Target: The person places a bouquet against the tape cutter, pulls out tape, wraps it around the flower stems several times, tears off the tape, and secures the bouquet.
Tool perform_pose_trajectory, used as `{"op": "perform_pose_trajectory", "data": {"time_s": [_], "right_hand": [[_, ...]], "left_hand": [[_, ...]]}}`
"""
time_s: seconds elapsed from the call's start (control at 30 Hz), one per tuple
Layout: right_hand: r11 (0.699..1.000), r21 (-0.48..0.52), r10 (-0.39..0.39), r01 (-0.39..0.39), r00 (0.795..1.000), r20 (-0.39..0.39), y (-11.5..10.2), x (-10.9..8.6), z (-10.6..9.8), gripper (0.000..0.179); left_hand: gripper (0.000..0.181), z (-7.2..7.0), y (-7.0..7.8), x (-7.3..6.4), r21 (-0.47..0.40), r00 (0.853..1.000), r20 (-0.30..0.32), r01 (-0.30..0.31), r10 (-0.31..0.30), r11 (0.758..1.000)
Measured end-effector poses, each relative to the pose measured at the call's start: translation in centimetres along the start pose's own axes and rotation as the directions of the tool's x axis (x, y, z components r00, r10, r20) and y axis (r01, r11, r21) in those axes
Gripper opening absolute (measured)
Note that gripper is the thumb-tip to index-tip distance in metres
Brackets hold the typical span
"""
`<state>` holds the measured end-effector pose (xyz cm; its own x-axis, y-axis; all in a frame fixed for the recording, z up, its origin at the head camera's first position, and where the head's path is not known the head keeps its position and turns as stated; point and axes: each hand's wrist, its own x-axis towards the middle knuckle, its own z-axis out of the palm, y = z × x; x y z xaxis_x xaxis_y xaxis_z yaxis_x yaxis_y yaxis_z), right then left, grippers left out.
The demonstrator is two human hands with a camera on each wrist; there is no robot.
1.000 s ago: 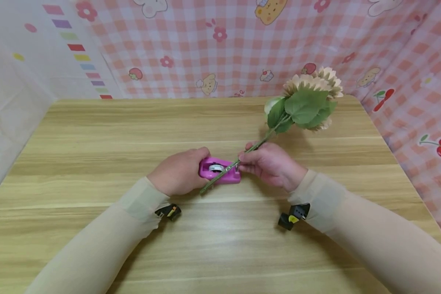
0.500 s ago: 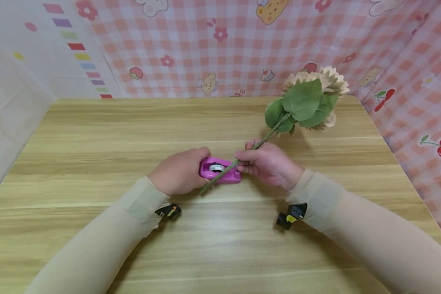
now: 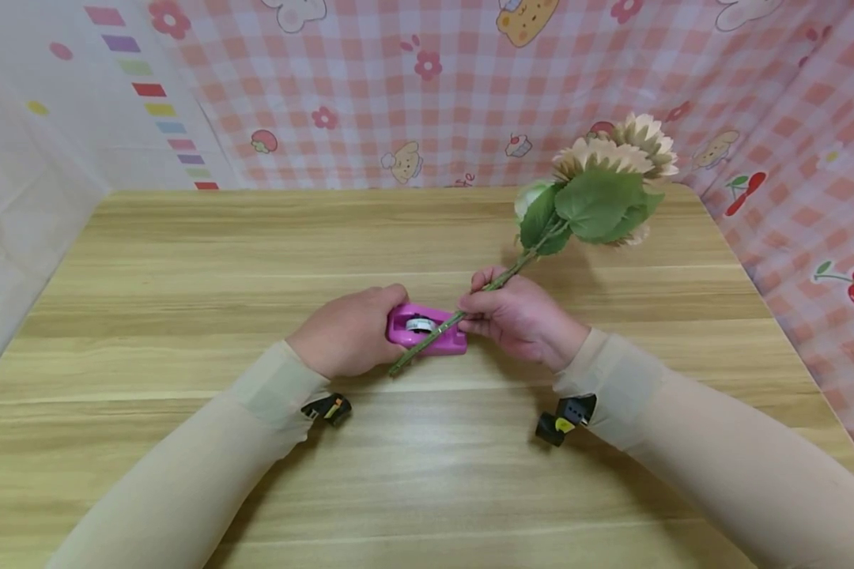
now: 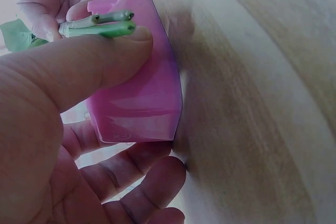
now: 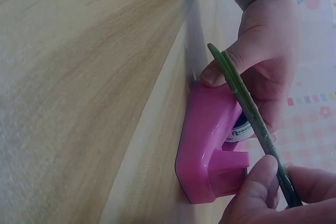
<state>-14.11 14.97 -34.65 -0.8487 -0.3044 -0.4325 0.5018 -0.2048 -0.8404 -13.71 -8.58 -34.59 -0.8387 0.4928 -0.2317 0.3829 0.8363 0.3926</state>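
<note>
A pink tape dispenser (image 3: 441, 343) with a white-cored roll of tape (image 3: 419, 325) stands on the table. My left hand (image 3: 349, 332) grips its left end, thumb (image 4: 105, 69) on the near side and fingers on the far side. Between thumb and fingers, my right hand (image 3: 519, 316) pinches the green stems of a bunch of flowers (image 3: 605, 194). Two cut stem ends (image 4: 126, 27) show in the left wrist view, side by side. The stems slant across above the dispenser, their lower end near my left thumb. Pale blooms and broad green leaves point to the back right.
The wood-grain table (image 3: 427, 474) extends around both hands. A pink checked cloth (image 3: 370, 87) with cartoon prints hangs behind it and along the right. Black wrist cameras (image 3: 565, 419) hang below the cuffs, low over the table.
The flowers have turned a little about their stems, so the leaves and blooms sit differently. My right hand has shifted slightly left. The left hand and tape dispenser stay put.
</note>
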Motion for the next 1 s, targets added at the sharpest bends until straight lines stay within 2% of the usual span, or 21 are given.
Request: {"op": "perform_pose_trajectory", "data": {"time_s": [0.47,1.0], "right_hand": [[1.0,0.023,0.004,-0.004,1.0,-0.009,0.0,-0.3,-0.3,0.028],[0.999,0.006,0.036,-0.036,0.998,-0.042,-0.7,0.0,-2.2,0.023]], "left_hand": [[0.03,0.2,-0.1,0.1,-0.001,1.0,0.0,0.008,-0.008,1.0],[0.039,0.2,-0.1,0.1,0.007,1.0,0.001,0.009,-0.009,1.0]]}}
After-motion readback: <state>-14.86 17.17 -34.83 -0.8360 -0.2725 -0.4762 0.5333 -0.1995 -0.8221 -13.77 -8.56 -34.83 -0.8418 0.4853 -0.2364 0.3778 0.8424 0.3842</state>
